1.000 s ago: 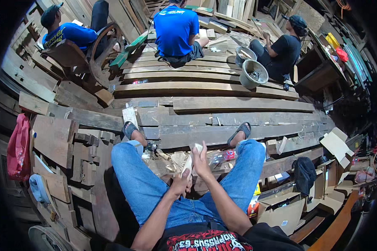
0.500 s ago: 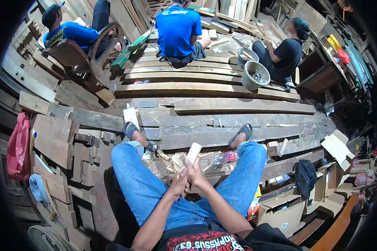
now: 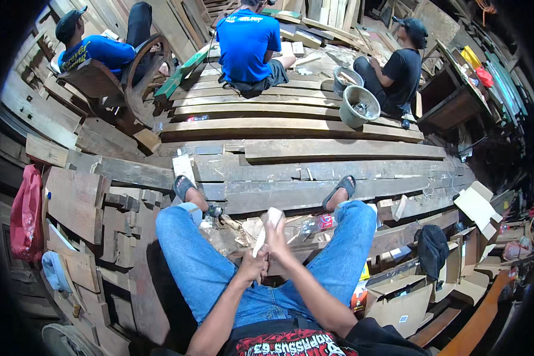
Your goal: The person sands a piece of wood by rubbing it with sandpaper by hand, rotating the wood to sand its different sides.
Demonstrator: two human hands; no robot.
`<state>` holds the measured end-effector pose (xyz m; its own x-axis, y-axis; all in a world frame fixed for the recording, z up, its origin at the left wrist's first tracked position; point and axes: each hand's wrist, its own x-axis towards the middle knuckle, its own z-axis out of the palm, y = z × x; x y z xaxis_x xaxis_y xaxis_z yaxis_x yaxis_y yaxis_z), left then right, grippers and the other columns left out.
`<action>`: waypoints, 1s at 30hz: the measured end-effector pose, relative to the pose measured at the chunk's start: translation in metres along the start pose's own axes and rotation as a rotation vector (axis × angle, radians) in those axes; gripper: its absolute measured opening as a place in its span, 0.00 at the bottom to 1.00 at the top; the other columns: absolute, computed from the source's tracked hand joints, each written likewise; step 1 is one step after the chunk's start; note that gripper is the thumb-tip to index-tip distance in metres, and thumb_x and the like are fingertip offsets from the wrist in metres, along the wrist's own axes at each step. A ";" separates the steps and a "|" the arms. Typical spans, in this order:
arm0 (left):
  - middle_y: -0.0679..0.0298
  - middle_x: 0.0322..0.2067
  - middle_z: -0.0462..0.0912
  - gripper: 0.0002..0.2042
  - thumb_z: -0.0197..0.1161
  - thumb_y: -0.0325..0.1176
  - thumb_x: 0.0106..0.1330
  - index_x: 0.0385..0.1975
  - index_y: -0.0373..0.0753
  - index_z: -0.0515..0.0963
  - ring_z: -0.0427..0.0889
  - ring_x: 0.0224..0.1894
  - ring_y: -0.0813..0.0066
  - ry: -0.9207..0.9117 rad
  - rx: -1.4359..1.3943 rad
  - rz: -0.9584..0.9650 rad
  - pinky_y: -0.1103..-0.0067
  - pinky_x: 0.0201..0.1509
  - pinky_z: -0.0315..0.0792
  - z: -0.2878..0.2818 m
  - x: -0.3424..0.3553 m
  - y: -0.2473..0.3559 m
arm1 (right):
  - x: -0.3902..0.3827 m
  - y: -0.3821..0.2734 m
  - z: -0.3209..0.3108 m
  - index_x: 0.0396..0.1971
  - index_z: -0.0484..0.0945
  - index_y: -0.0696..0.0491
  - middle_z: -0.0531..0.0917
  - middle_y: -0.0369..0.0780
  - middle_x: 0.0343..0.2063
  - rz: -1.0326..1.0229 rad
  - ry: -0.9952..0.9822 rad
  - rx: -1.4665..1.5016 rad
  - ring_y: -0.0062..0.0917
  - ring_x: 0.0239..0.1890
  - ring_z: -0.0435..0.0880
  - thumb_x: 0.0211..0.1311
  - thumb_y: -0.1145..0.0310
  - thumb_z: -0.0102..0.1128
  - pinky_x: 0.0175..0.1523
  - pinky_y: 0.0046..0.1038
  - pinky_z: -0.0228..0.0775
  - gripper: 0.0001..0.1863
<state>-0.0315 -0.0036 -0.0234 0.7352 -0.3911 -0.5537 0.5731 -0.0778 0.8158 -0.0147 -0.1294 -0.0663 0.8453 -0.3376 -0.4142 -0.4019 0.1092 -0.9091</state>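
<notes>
Between my thighs, over the blue jeans, I hold a pale elongated wooden piece at a slant. My left hand is closed round its lower end. My right hand is pressed round the upper part, blurred by motion; whether anything else is in its fingers I cannot make out. Wood scraps and shavings lie below, near a plastic bottle.
Three people sit ahead on plank stacks and a wooden chair. Two buckets stand beside the right-hand person. Boards and a red bag are at my left; cardboard boxes and a black bag are at my right.
My right hand has moved back and forth along the wooden piece, blurring in the later frames. My left hand stays round its lower end. The people ahead shift slightly.
</notes>
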 end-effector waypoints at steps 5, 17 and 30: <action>0.69 0.15 0.70 0.30 0.57 0.64 0.64 0.27 0.36 0.72 0.69 0.13 0.81 -0.095 0.024 -0.057 0.81 0.17 0.66 0.008 0.006 -0.004 | 0.019 0.004 -0.012 0.68 0.47 0.63 0.64 0.60 0.60 -0.106 0.074 -0.059 0.45 0.63 0.66 0.72 0.47 0.43 0.66 0.38 0.57 0.39; 0.69 0.16 0.70 0.29 0.59 0.63 0.63 0.27 0.35 0.73 0.71 0.14 0.81 -0.148 0.076 -0.051 0.81 0.15 0.67 0.004 0.004 -0.012 | 0.025 -0.011 -0.020 0.67 0.51 0.58 0.68 0.56 0.58 -0.011 0.177 -0.075 0.45 0.62 0.67 0.74 0.47 0.35 0.66 0.36 0.57 0.34; 0.69 0.12 0.69 0.31 0.58 0.65 0.62 0.24 0.36 0.73 0.72 0.12 0.80 -0.042 0.085 -0.026 0.80 0.15 0.69 -0.006 0.002 0.000 | -0.012 -0.003 0.014 0.68 0.42 0.61 0.66 0.59 0.59 -0.273 0.082 -0.118 0.47 0.64 0.66 0.74 0.53 0.42 0.66 0.37 0.56 0.36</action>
<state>-0.0277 0.0014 -0.0257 0.7035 -0.4263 -0.5687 0.5576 -0.1650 0.8135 -0.0187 -0.1123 -0.0587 0.8982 -0.4147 -0.1461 -0.2062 -0.1037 -0.9730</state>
